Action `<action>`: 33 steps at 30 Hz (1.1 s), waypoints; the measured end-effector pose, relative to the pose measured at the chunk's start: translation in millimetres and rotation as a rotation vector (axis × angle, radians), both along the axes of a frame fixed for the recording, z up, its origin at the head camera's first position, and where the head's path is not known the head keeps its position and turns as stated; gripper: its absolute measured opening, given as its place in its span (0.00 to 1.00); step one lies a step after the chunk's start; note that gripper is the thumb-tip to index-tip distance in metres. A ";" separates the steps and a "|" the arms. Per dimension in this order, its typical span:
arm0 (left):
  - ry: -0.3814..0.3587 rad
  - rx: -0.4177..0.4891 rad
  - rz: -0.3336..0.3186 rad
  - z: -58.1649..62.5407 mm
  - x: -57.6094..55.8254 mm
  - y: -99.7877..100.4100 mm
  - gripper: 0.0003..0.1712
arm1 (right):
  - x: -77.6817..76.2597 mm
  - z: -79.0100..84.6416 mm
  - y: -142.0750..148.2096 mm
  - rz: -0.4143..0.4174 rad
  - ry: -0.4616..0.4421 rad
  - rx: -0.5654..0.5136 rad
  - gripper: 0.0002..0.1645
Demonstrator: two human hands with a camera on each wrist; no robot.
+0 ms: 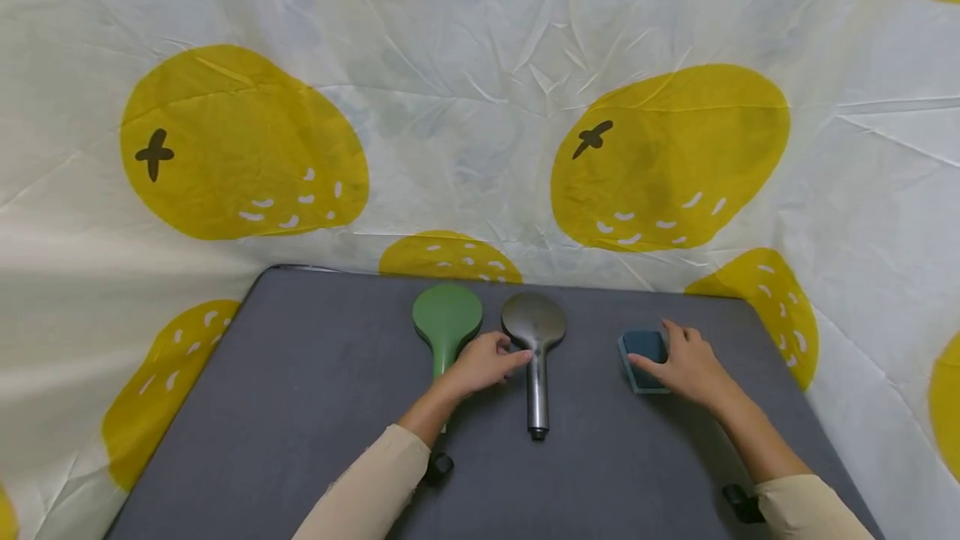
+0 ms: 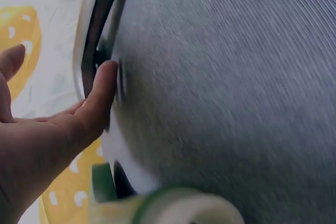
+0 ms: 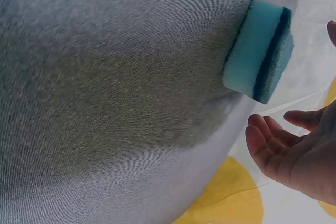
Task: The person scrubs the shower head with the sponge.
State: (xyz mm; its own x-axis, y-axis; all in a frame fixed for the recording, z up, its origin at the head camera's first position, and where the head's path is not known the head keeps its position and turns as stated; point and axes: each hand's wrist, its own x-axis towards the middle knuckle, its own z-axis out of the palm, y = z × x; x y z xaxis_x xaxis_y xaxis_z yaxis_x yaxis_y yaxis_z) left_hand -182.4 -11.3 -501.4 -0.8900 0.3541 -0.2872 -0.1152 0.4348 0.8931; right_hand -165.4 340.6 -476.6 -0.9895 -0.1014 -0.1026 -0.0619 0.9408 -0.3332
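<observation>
A white cloth [image 1: 60, 107] printed with yellow fruit hung behind a grey desk [image 1: 315, 390], filling the head view from its left edge across to its right. At lower left of centre, a person's beige left sleeve [image 1: 375, 482] slanted upward, a black device [image 1: 441, 467] beside its cuff. Just left of the frame's centre line, a green shower head [image 1: 447, 312] lay with its round face near the desk's far edge, its handle partly hidden by the left hand [image 1: 483, 362]. That hand held nothing, thumb and fingers apart, the thumb at the neck of a grey shower head [image 1: 534, 317]; whether they touched could not be told. The grey shower head lay right of centre, its handle pointing down the frame. In the left wrist view, the green one's pale end showed at the bottom.

Farther right, below mid-height, a blue sponge [image 1: 642, 343] sat on the desk. The right hand [image 1: 690, 365] stood just beside it, fingers loosely bent and holding nothing; the right wrist view showed a gap between them and the sponge, at upper right. At lower right were the right sleeve [image 1: 810, 507] and a second black device [image 1: 742, 502].
</observation>
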 end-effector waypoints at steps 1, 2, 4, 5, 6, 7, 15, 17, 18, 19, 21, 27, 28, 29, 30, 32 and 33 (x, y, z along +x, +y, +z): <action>-0.035 0.039 0.016 -0.5 0.3 2.5 0.40 | -0.3 -0.3 0.6 -0.009 -0.013 0.001 0.64; -0.070 0.080 0.032 -0.7 0.9 5.2 0.38 | -0.6 -0.7 1.0 -0.017 -0.025 0.002 0.65; -0.135 0.130 0.065 -2.0 2.0 10.4 0.33 | -1.2 -1.2 1.2 -0.032 -0.042 0.006 0.66; -0.159 0.149 0.080 -2.3 2.6 13.0 0.31 | -1.4 -1.5 0.9 -0.037 -0.049 0.009 0.66; -0.176 0.156 0.090 -2.3 3.4 15.5 0.28 | -1.7 -1.9 0.7 -0.043 -0.055 0.011 0.67; -0.182 0.156 0.097 -2.6 4.0 17.9 0.24 | -1.8 -2.2 0.2 -0.049 -0.061 0.012 0.67; -0.139 0.028 0.121 -6.3 5.6 33.0 0.22 | -1.5 -12.1 -3.1 -0.097 -0.101 -0.009 0.70; -0.135 0.014 0.137 -7.4 5.7 35.6 0.19 | -1.2 -15.2 -2.8 -0.107 -0.109 -0.015 0.70; -0.132 0.010 0.144 -7.9 5.8 36.8 0.17 | -0.9 -16.5 -2.6 -0.113 -0.114 -0.016 0.70; -0.129 0.005 0.148 -8.2 5.8 37.9 0.16 | -0.8 -17.8 -2.4 -0.121 -0.119 -0.016 0.70; -0.124 -0.012 0.156 -8.8 6.2 39.6 0.15 | -0.5 -20.4 -2.1 -0.133 -0.130 -0.016 0.68; -0.102 -0.026 0.180 -11.0 7.6 41.8 0.16 | 1.3 -25.5 -3.5 -0.151 -0.133 -0.021 0.65; -0.101 -0.022 0.183 -11.5 7.8 41.7 0.16 | 1.4 -25.8 -3.8 -0.154 -0.132 -0.024 0.65; -0.097 -0.019 0.185 -12.1 8.0 41.4 0.16 | 1.5 -25.9 -4.0 -0.155 -0.132 -0.026 0.64; -0.092 -0.015 0.189 -12.8 8.3 40.9 0.16 | 1.6 -25.9 -4.3 -0.156 -0.132 -0.029 0.64; -0.075 -0.005 0.198 -13.6 8.8 39.7 0.14 | 1.6 -25.6 -4.9 -0.161 -0.139 -0.038 0.65; -0.068 0.001 0.201 -14.0 9.0 38.9 0.14 | 1.5 -25.6 -5.0 -0.165 -0.143 -0.043 0.65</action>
State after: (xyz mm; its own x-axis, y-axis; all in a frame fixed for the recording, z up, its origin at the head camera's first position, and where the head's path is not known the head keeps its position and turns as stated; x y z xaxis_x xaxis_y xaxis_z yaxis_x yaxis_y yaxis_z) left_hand -173.4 27.7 -515.5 -0.9213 0.1714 -0.3489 -0.2599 0.3960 0.8807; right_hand -163.9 335.7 -502.1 -0.9688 0.0532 -0.2423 0.1424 0.9189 -0.3678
